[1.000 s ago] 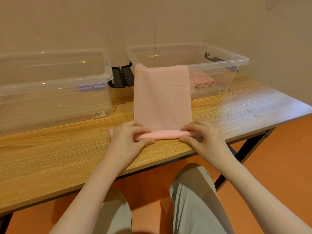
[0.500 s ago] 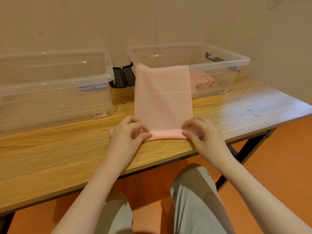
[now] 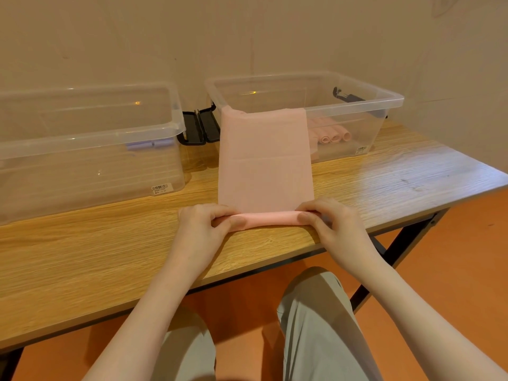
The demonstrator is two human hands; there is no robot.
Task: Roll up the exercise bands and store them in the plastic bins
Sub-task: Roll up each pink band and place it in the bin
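A pink exercise band (image 3: 265, 166) lies flat on the wooden table (image 3: 82, 257), its far end draped over the front rim of the right clear bin (image 3: 384, 97). Its near end is wound into a thin roll (image 3: 270, 218). My left hand (image 3: 204, 229) pinches the roll's left end between thumb and curled fingers. My right hand (image 3: 334, 226) pinches the right end the same way. Several rolled pink bands (image 3: 334, 137) lie inside the right bin. The left clear bin (image 3: 90, 133) holds rolled lilac bands (image 3: 149, 144).
Black lid latches (image 3: 202, 127) sit between the two bins, another latch (image 3: 346, 96) on the right bin's far side. The wall stands close behind the bins. The table's front edge runs just below my hands, my knees and an orange floor beneath.
Both hands turned the roll forward a little, so it is slightly thicker and sits a touch farther from the table edge. The flat part of the band is shorter.
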